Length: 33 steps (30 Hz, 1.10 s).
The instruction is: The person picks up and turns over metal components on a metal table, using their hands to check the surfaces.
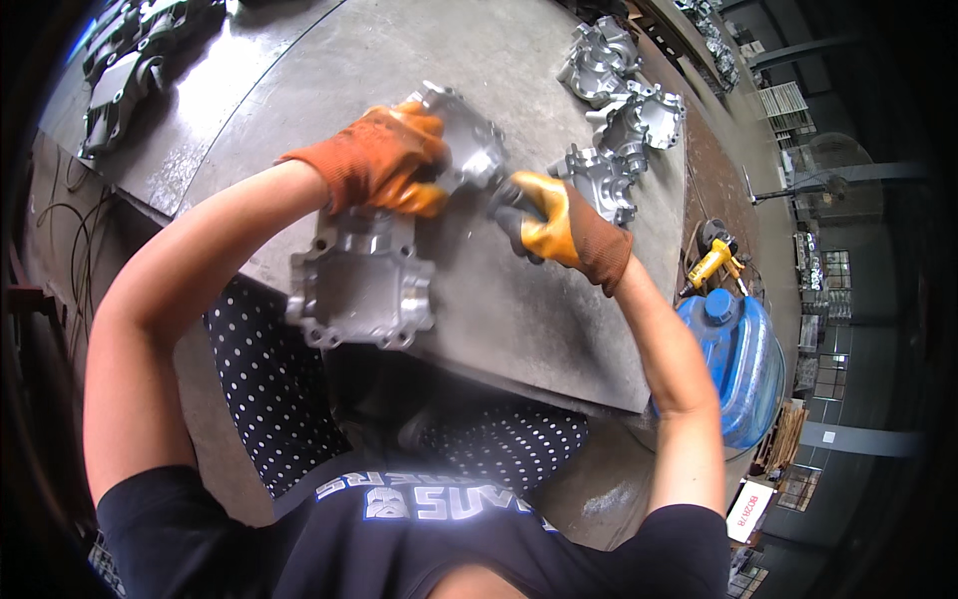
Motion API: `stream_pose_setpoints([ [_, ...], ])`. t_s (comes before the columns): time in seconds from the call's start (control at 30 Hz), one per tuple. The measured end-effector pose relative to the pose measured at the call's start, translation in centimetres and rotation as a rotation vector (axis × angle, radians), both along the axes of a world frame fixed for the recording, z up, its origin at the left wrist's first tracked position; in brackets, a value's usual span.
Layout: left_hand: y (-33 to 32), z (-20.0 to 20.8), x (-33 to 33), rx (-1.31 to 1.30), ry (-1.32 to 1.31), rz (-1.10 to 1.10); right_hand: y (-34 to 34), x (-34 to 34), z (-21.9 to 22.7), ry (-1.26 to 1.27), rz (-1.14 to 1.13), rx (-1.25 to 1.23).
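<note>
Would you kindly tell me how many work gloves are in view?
2: one on the left hand, which holds a gray metal casting; the other on the right hand, near that casting's right end. More might be hidden in the dark background.

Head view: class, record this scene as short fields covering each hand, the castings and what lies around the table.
Left hand: orange glove, on the far casting
Right hand: orange glove, dark curled fingers, beside that casting; grip unclear
Near casting: at the near edge of the table
Right castings: grouped on the table
Blue jug: right of the table
Yellow tool: beyond the jug
</note>
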<state>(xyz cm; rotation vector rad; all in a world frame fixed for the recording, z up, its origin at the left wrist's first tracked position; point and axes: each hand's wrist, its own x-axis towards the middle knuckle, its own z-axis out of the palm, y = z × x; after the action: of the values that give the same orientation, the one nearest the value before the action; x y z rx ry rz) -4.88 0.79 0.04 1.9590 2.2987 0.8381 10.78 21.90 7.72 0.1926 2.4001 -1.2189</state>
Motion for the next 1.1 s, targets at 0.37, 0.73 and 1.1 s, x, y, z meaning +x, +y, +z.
stream_pose_setpoints([
  [0.37,-1.0,2.3,6.1,-0.004,-0.097,0.603,-8.4,12.2,-1.5,0.352,0.27,1.043],
  [0.73,-4.1,-1.6,11.1,-0.172,0.202,0.519,-3.7,12.2,-3.7,0.622,0.445,1.469],
  [1.1,-5.3,-1.7,22.2,-0.084,0.103,0.572,-9.0,15.8,-4.1,0.296,-0.16,0.912],
])
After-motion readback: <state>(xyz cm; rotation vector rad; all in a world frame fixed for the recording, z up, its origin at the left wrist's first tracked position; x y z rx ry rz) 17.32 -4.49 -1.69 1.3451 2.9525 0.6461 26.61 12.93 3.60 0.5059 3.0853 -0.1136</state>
